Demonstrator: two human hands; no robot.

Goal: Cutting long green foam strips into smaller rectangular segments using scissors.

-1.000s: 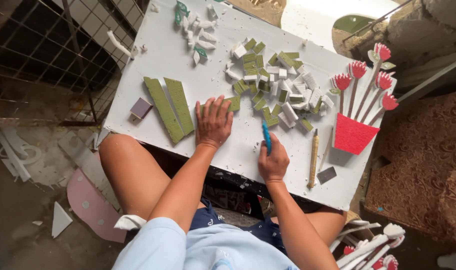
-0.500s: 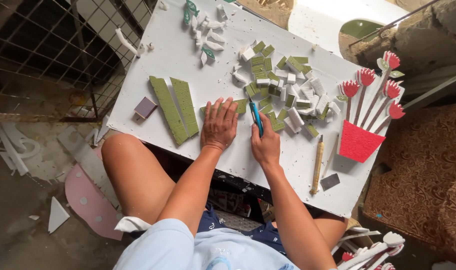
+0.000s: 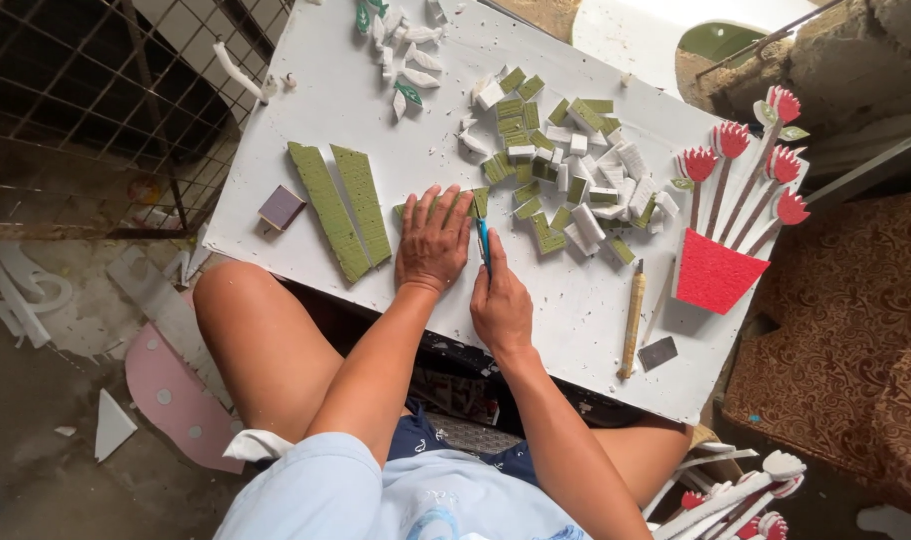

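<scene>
Cutting is the step in hand, as I judge it: a green foam strip (image 3: 446,207) lies flat near the middle of the white table (image 3: 576,300), a little in from its near edge, and the left hand (image 3: 434,240) presses down on it. That hand's fingers (image 3: 438,205) are spread and laid flat along the strip, so only its far end and a sliver at its left end show. Just beside it, the right hand (image 3: 500,302) is closed around a blue-handled knife (image 3: 484,240), with the fingers wrapped tight and the tip set at the strip's right end, touching or very nearly touching it; the blade itself is too small to make out.

The next move seems to call for a steady draw of the knife across the strip while the left hand stays firm and clear of the edge.

Farther left lie two long green strips (image 3: 341,208), side by side and slanted, with a small purple block (image 3: 281,207) beyond them. Toward the far right a heap of cut green and white pieces (image 3: 566,160) is scattered. A wooden-handled tool (image 3: 632,318) rests near the right edge, beside a red foam pot of red flowers (image 3: 716,270).
</scene>
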